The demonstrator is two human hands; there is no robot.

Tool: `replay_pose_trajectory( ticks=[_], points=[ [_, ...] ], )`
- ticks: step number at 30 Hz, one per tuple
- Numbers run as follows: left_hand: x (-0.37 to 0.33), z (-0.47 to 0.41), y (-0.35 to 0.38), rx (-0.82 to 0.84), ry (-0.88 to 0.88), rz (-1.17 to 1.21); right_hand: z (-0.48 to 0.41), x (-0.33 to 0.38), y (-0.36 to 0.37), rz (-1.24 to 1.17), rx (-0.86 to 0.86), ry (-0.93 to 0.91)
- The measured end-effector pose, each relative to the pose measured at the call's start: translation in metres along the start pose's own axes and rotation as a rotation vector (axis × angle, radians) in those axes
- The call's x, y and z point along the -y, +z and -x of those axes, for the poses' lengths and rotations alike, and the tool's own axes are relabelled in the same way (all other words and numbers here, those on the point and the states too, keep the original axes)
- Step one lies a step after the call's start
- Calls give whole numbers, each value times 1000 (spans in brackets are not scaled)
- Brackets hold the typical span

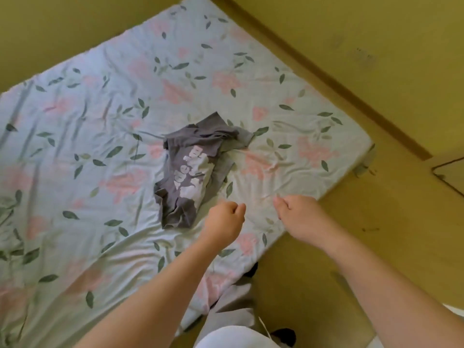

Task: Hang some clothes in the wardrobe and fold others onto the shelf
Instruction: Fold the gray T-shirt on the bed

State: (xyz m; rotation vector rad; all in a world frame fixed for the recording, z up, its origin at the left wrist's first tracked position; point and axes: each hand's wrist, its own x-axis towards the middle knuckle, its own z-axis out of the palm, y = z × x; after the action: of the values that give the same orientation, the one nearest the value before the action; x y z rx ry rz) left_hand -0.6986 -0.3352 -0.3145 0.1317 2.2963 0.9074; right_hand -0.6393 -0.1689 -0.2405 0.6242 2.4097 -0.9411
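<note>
Hovering over the bed [100, 121], my left hand [224, 218] and right hand [298, 214] are clenched, empty; the shirt [190, 169] lies crumpled near the left.

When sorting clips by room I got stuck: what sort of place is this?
Probably a bedroom: a mattress under a floral sheet, a crumpled grey shirt lying on it, and yellowish floor beside it.
</note>
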Motion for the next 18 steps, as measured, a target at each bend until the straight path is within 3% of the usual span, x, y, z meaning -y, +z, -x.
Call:
replay_pose_trajectory(
  ticks=[7, 13, 18],
  points=[
    [130, -133, -17, -49, -362, -69, -118, 34, 64, 0, 134, -13],
    [216, -199, -35, -209, -716, -41, -191, 38, 119, 51, 226, -2],
    [263, -234, -43, -175, -619, -211, -227, 40, 149, 120, 287, -13]
  ],
)
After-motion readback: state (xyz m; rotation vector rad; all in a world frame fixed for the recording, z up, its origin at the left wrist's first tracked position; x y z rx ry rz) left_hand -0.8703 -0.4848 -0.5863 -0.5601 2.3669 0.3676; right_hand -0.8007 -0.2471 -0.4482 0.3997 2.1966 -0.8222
